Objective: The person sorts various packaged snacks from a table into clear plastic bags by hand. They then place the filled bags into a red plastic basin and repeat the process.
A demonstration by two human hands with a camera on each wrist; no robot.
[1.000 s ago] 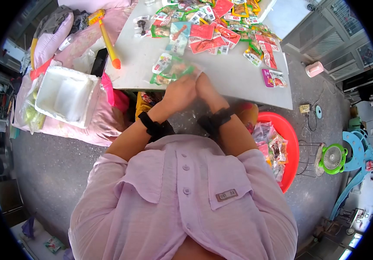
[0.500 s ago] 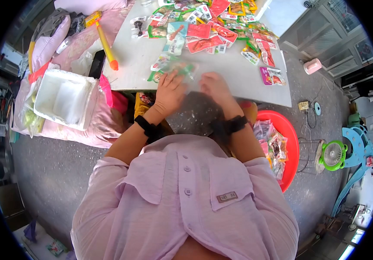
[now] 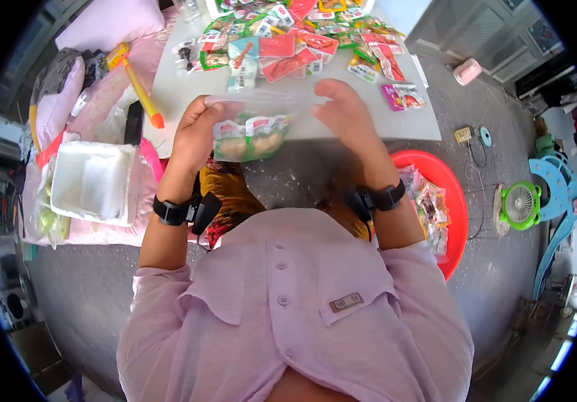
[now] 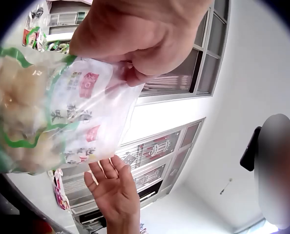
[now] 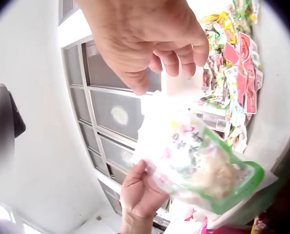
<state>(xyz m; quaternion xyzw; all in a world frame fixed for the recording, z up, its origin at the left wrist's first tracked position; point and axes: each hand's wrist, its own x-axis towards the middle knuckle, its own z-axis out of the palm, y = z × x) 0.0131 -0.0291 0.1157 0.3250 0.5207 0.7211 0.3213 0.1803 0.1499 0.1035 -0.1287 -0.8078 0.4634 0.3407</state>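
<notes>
- Your bag (image 3: 251, 139): clear, with green bands and pinkish-red label blocks
- Your shirt (image 3: 262, 268): plain pale lilac
- Your trousers (image 3: 227, 186): mustard yellow, patterned red and dark
- Your basin (image 3: 458, 201): bright red
- Your wristbands (image 3: 389, 197): black

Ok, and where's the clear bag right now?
In the head view, the clear bag is held by the left hand at the near edge of the table, with the right hand raised just to its right.
</notes>
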